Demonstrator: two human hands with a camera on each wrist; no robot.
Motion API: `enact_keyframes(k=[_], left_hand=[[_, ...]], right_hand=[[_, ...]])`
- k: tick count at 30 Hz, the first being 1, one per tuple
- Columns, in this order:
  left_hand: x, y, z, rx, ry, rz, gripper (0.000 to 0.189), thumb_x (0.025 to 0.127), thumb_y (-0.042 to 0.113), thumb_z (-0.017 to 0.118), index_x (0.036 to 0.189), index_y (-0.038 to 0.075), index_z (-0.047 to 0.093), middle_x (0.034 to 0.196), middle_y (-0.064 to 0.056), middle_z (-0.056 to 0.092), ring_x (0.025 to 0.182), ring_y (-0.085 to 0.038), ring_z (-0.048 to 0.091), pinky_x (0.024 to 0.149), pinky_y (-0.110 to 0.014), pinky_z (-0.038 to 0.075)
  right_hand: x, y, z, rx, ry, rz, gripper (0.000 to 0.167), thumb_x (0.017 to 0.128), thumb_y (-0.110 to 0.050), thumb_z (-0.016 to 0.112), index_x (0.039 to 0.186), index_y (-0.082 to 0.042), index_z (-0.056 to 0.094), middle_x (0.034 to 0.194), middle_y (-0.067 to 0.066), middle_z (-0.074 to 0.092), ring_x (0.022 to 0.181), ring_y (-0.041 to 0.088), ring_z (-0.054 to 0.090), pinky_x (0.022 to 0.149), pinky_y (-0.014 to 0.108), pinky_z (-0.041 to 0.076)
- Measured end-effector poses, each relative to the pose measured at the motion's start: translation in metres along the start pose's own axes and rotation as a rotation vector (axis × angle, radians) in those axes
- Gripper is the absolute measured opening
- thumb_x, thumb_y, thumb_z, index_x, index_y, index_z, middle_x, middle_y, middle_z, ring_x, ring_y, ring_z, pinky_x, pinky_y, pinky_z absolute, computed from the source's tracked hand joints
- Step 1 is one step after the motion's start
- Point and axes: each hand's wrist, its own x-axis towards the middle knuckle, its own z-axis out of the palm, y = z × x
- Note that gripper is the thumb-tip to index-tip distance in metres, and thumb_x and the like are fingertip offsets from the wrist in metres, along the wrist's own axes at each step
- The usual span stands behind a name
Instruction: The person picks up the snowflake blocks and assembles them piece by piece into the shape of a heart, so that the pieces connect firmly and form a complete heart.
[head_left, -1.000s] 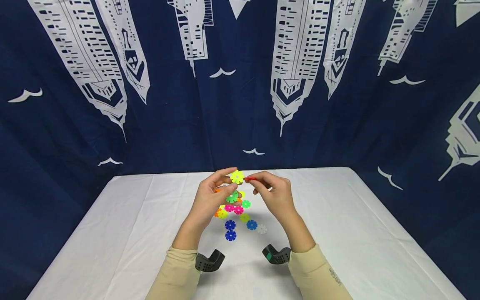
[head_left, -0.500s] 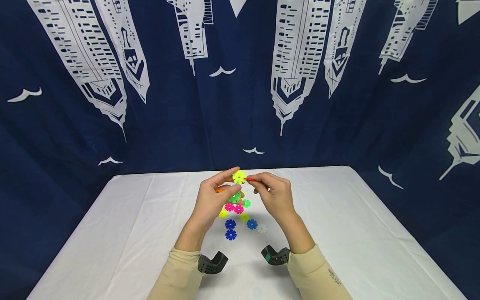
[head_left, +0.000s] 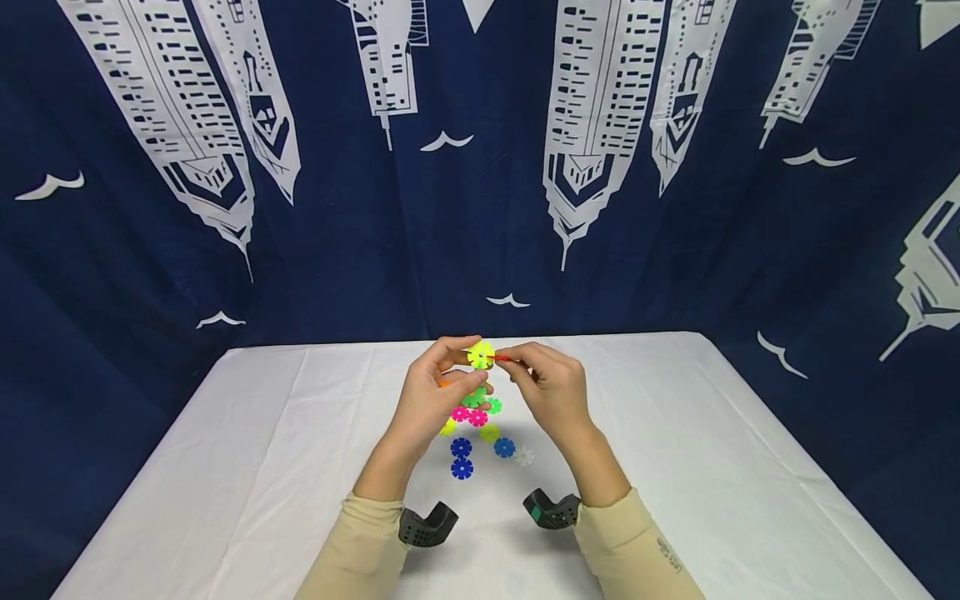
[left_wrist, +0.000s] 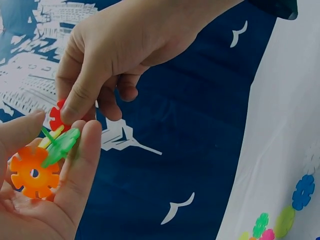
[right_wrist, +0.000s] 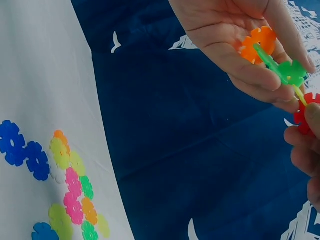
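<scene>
My left hand point(head_left: 423, 396) holds a small linked build of notched plastic discs in front of me, above the table. It joins an orange disc point(left_wrist: 44, 176), green discs point(right_wrist: 292, 72) set at angles, and a yellow disc point(head_left: 480, 355) at the far end, between thumb and forefinger. From the right, my right hand point(head_left: 551, 387) pinches a red notched disc point(left_wrist: 54, 119) between thumb and forefinger. Its edge meets the yellow disc's rim, the two standing crosswise. The right fingertips cover part of the red disc.
Loose notched discs lie on the white tablecloth point(head_left: 300, 467) below the hands: dark blue ones point(head_left: 461, 458), a lighter blue one point(head_left: 504, 447), a clear one point(head_left: 524, 456), pink ones point(right_wrist: 73, 195), plus several yellow, green and orange. A navy printed curtain point(head_left: 337, 250) stands behind the table.
The left hand has shifted slightly right with its linked discs, bringing the yellow disc up against the red one. The right hand has barely moved and still pinches the red disc.
</scene>
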Motion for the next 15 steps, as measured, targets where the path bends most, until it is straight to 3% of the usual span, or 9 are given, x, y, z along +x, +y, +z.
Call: enact_keyframes(k=[7, 15], left_hand=[[0.0009, 0.0004, -0.0017, 0.014, -0.018, -0.032, 0.04, 0.095, 0.008, 0.064, 0.133, 0.015, 0.053, 0.117, -0.016, 0.058, 0.091, -0.032, 0.075, 0.077, -0.028, 0.06], [0.0019, -0.0016, -0.0024, 0.05, 0.02, -0.057, 0.034, 0.095, 0.013, 0.066, 0.125, 0.013, 0.049, 0.117, -0.013, 0.062, 0.08, -0.018, 0.073, 0.071, -0.025, 0.056]], right_hand=[[0.0002, 0.0013, -0.002, 0.051, -0.056, 0.054, 0.015, 0.079, -0.003, 0.082, 0.09, -0.008, 0.074, 0.082, 0.004, 0.076, 0.064, 0.011, 0.06, 0.053, 0.023, 0.05], [-0.0006, -0.0006, -0.0006, 0.112, -0.128, 0.095, 0.017, 0.081, -0.002, 0.08, 0.094, -0.01, 0.073, 0.088, 0.001, 0.075, 0.068, 0.01, 0.06, 0.056, 0.026, 0.054]])
